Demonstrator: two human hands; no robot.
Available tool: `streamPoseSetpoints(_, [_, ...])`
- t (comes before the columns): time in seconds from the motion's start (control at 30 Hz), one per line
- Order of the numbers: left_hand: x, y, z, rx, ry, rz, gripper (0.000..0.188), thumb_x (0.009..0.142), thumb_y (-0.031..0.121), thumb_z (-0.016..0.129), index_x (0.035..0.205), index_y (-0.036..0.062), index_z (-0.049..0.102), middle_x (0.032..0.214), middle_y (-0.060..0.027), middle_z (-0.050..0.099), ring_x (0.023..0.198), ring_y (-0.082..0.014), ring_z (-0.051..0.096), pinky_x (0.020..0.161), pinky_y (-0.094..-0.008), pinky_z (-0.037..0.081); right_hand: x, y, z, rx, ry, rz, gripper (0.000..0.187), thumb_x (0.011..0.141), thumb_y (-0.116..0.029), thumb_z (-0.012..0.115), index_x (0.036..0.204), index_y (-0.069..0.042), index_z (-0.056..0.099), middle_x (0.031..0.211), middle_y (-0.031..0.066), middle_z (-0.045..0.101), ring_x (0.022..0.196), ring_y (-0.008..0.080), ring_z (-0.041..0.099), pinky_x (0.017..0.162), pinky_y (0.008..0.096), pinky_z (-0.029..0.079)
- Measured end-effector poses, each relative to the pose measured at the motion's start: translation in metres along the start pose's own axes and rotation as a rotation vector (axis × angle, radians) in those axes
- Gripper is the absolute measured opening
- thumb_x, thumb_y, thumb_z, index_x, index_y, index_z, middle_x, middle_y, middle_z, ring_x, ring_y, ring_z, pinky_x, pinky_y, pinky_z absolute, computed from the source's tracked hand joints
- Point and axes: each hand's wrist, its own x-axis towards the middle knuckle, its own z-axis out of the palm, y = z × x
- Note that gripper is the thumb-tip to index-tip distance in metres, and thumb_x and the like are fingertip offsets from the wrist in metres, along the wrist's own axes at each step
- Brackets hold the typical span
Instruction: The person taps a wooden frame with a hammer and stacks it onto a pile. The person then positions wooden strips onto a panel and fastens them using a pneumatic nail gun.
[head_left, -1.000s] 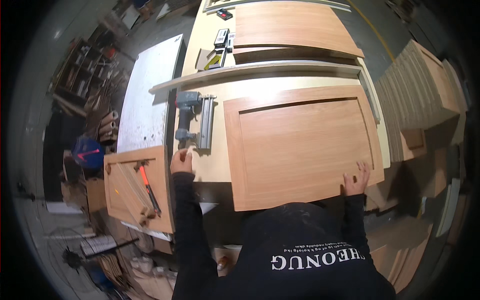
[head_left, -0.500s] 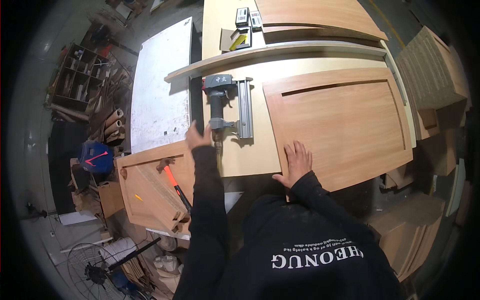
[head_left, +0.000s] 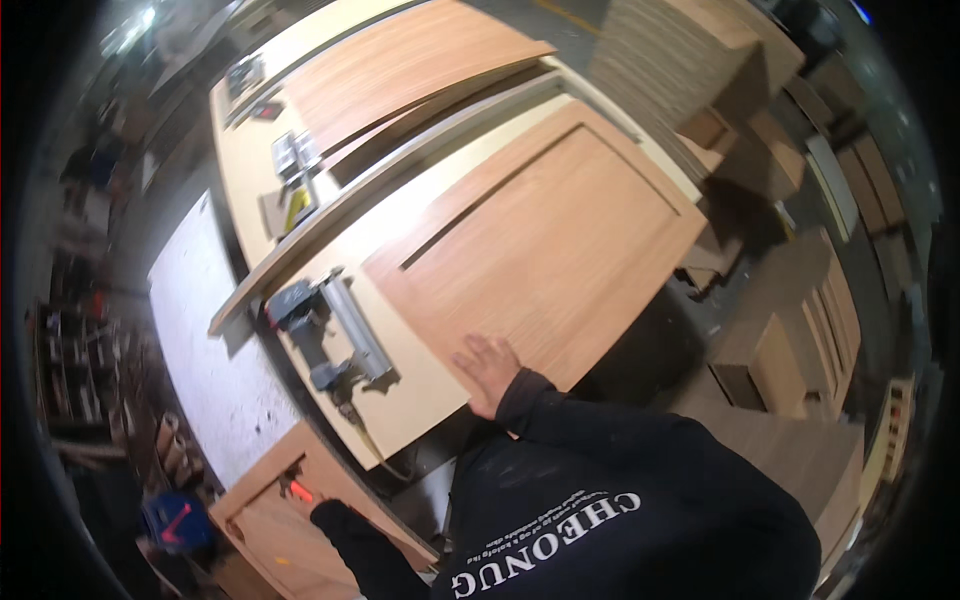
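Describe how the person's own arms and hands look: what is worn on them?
Both arms wear long dark, nearly black sleeves with faint pale dust specks. The right hand is bare, without glove, ring or watch visible; its sleeve ends in a ribbed cuff at the wrist. The left hand is mostly hidden by its dark sleeve end.

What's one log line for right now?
right hand: flat on light wooden door panel | left hand: at red-handled tool | grey nail gun: untouched

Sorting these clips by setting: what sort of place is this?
Most likely a woodworking or cabinet-making shop. A wooden door panel lies flat on a workbench under the right hand, a nail gun rests beside it, and stacks of cut boards stand around.
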Motion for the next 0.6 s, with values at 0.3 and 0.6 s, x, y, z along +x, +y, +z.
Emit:
streamPoseSetpoints(0.3, [0.017,0.098,0.01,-0.477,-0.087,-0.244,0.061,0.07,-0.005,0.049,0.126,0.0072,0.029,0.073,-0.0079,0.053,0.042,-0.0118,0.044,0.034,-0.0215,0.033,-0.013,-0.011,-0.006,0.13,-0.129,-0.039,0.075,0.064,-0.024,0.062,0.131,-0.009,0.031,0.14,0.0176,0.016,0.132,0.0286,0.012,0.103,0.0488,0.011])
streamPoseSetpoints(0.6, [-0.038,0.265,0.099,-0.546,-0.768,0.354,0.036,0.078,-0.002,0.051,0.114,-0.0025,0.045,0.095,-0.007,0.053,0.077,-0.0111,0.05,0.069,-0.0224,0.043,-0.045,-0.014,0.003,0.176,-0.119,-0.103,0.079,0.059,-0.021,0.06,0.132,-0.011,0.03,0.141,0.0152,0.017,0.131,0.0283,0.015,0.099,0.0507,0.018])
